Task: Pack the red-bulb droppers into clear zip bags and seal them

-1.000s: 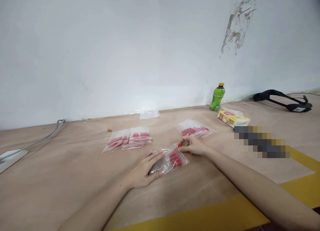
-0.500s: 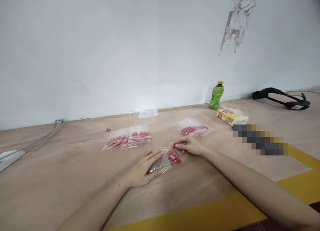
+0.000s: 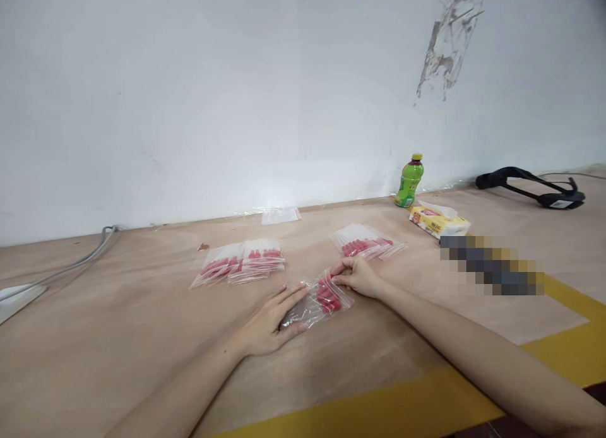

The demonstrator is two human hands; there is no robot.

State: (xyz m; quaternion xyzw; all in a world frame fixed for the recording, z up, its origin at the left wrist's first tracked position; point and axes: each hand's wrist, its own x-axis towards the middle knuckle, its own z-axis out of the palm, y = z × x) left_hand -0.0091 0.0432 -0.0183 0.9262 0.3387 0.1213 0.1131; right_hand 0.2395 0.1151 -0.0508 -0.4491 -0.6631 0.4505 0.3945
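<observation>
A clear zip bag (image 3: 303, 312) lies on the table between my hands, with several red-ended pieces (image 3: 328, 295) inside at its right end. My left hand (image 3: 271, 321) rests flat on the bag's left part, fingers spread. My right hand (image 3: 356, 276) pinches the bag's upper right edge near the red ends. Beyond them lie two groups of similar filled bags: one stack (image 3: 255, 260) at the left and a smaller fanned stack (image 3: 362, 241) at the right. What the pieces are beyond red ends and pale shafts is hard to make out.
A flat clear bag (image 3: 281, 216) lies by the wall. To the right stand a green bottle (image 3: 409, 182) and a yellow tissue pack (image 3: 440, 221), near a blurred-out dark object (image 3: 492, 267). A black headset-like frame (image 3: 530, 187) sits far right. A grey cable (image 3: 95, 254) runs at left.
My right fingers have shifted slightly at the bag's edge, and the red ends inside lie a little differently. My left hand stays in place on the bag.
</observation>
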